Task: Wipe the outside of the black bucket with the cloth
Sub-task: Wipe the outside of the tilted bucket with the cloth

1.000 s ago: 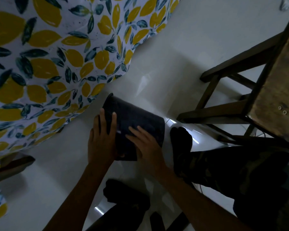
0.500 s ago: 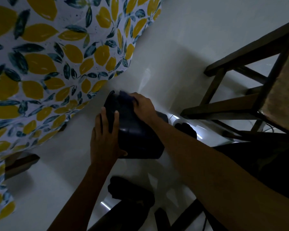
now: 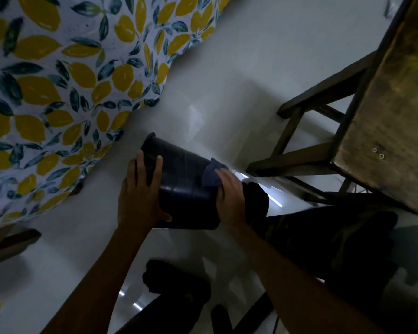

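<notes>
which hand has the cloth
The right hand presses the cloth against the bucket; the left hand only steadies the bucket's other side.
</notes>
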